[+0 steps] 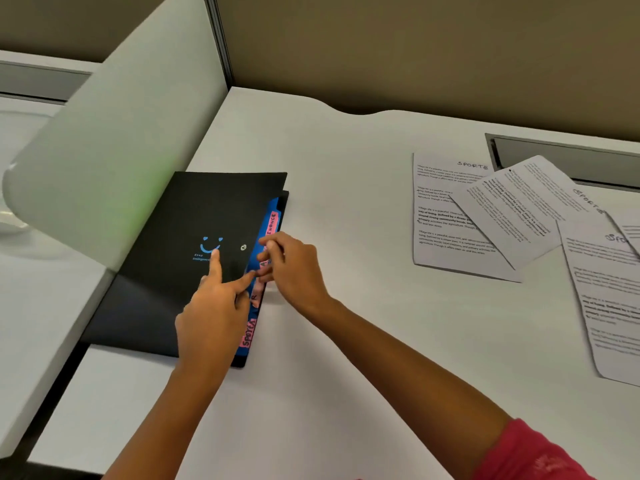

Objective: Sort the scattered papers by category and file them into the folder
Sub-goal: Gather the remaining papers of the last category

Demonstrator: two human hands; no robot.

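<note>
A person's left hand [211, 306] is pressing its straight index finger [215, 265] onto the cover of a closed black plastic folder [180, 230] printed with a blue smiley face, the thumb reaching toward the folder's open edge and the other fingers curling under. Just beside it, the right hand [294, 268] is pinching the edge of the blue tabbed dividers [274, 206], which are carrying pink handwritten labels [272, 224], one of them reading "SPORTS". The folder is lying flat beneath both hands on a white desk [346, 358]. Well to the right of the right hand, white printed sheets headed "SPORTS" [446, 216] are lying overlapped and fanned. A pink sleeve [530, 455] is showing on the right arm.
</note>
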